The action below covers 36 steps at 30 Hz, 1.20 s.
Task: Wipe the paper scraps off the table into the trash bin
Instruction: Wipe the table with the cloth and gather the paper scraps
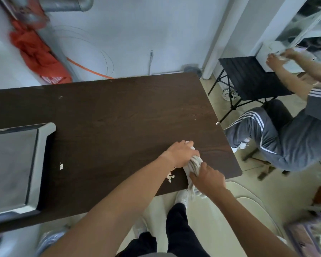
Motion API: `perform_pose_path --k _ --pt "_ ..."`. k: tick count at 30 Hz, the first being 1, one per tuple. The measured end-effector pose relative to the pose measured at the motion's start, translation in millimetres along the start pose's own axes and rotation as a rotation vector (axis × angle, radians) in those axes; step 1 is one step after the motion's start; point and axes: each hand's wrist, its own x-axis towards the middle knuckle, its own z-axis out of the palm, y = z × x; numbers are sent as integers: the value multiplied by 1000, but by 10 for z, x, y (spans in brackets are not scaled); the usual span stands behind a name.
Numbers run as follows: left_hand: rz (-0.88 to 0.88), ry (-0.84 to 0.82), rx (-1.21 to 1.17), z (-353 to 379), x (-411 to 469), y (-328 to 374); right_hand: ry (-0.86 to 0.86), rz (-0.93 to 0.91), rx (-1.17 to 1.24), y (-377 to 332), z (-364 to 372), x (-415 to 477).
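A white cloth (194, 165) lies bunched on the dark wooden table (119, 112) near its front right edge, its lower end hanging over the edge. My left hand (180, 153) grips the cloth's upper part and my right hand (208, 179) grips its lower part. Small white paper scraps (170, 175) lie just left of the cloth under my left wrist. One scrap (61, 166) sits further left, and another (217, 123) lies at the table's right edge. No trash bin is clearly in view.
A grey tray (43, 156) rests on the table's left side. A seated person in grey striped clothes (278, 138) is right of the table, beside a black folding table (248, 78). Orange fabric (35, 54) hangs at the back left wall. My legs stand below the table edge.
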Motion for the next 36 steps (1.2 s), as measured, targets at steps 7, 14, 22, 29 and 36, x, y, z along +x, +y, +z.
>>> perform_pose_path --k 7,14,22,29,36 --pt "-100 269 43 -412 -249 -316 222 -129 -27 -109 -539 234" --pt "-418 325 -48 -487 -932 -896 284 -396 -100 -880 -712 481" --pt "-742 358 -218 45 -1812 -1201 296 -615 -273 -1750 -343 378" --pt "-826 291 -270 416 -2050 -1081 241 -658 -308 -1852 -45 345" --pt "-897 191 -288 306 -2112 -1049 156 -765 -331 -1905 -314 368"
